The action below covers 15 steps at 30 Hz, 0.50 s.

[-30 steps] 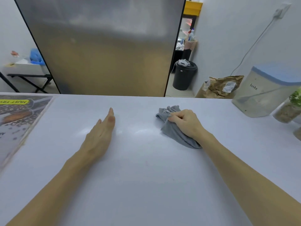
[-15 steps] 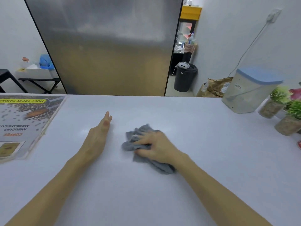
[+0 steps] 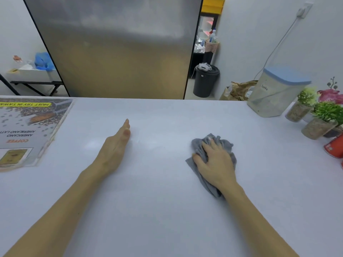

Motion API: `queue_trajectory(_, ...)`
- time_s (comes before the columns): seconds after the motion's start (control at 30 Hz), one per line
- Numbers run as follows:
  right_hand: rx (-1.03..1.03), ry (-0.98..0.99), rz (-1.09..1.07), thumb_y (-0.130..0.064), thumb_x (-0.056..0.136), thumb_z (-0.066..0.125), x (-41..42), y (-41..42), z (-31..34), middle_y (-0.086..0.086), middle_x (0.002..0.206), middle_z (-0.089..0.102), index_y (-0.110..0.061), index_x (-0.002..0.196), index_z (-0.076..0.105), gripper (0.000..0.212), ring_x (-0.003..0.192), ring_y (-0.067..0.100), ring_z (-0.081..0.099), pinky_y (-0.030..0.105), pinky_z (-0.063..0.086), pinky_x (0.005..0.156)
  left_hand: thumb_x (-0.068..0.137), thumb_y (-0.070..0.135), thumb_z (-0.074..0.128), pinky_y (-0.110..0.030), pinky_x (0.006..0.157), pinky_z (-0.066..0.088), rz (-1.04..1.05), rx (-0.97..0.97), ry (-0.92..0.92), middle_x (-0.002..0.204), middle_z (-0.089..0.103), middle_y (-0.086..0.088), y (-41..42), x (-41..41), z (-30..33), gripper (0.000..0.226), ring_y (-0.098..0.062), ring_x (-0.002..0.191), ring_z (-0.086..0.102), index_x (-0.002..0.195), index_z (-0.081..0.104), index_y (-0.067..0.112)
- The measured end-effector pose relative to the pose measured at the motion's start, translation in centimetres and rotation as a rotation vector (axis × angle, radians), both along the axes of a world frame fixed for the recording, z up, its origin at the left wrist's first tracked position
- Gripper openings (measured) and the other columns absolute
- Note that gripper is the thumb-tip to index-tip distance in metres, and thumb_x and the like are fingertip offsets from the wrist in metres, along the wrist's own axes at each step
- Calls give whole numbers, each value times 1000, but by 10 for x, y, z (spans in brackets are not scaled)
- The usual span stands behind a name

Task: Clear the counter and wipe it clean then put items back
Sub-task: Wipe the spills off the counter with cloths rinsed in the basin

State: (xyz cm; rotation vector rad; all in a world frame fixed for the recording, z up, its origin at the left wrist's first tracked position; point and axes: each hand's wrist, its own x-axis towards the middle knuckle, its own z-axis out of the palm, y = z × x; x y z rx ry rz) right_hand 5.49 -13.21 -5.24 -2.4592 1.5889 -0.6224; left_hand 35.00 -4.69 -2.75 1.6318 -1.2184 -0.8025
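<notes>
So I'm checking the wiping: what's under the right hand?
A crumpled grey cloth lies under the right hand, fingers curled into its folds, on the white counter. The cloth's middle and the counter below it are covered.

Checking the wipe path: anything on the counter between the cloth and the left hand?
Nothing visible. The bare counter runs from the grey cloth under the right hand across to the left hand.

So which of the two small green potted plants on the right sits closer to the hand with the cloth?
The nearer-camera green plant, beside the red can; the other green plant stands farther back by the latte container.
</notes>
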Motion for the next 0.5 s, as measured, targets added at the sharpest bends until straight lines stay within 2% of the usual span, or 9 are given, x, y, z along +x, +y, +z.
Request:
queue_trajectory(0.1,16,-4,98,-46,90,42,66,-2,-7,5,140,52,-17,121,60,46,135,30,40,46,35,110,77,84,17,-14,107,14,72,-46,24,154,33,21,12,-3,1,86,8,136,24,153,16,46)
queue_trajectory(0.2,40,-54,272,-33,90,46,129,2,2,5,128,58,-13,108,62,31,126,29,47,44,37,107,78,81,15,6,94,12,143,-73,41,153,30,20,32,-6,0,86,9,136,23,154,11,42)
queue_trajectory(0.27,67,-117,393,-28,89,47,159,8,9,1,117,63,-15,98,65,24,116,24,53,41,41,102,83,76,15,13,88,11,201,-85,74,156,27,17,42,-6,-1,82,12,135,21,155,11,39)
queue_trajectory(0.33,147,-127,542,-28,89,52,176,17,14,-1,121,67,-21,104,73,27,122,21,53,35,40,105,81,78,16,10,92,12,249,-116,124,159,25,15,51,-5,0,86,13,137,20,156,11,37)
queue_trajectory(0.4,223,-46,721,-33,84,57,177,27,15,-4,122,70,-31,109,76,31,129,16,51,32,39,103,77,83,18,0,101,15,270,-139,153,160,24,15,57,-4,-4,91,8,141,21,156,12,37)
queue_trajectory(0.43,251,-6,811,-35,81,58,169,31,15,-5,118,72,-32,108,77,33,128,15,53,31,41,103,76,84,18,-4,103,15,270,-142,152,160,24,15,59,-4,-5,92,8,142,21,156,13,37)
queue_trajectory(0.5,303,20,937,-35,77,57,139,37,17,-4,113,74,-29,109,77,38,123,18,58,34,44,104,76,84,17,-2,103,14,259,-117,125,159,25,16,63,-4,-6,93,10,141,21,156,17,35)
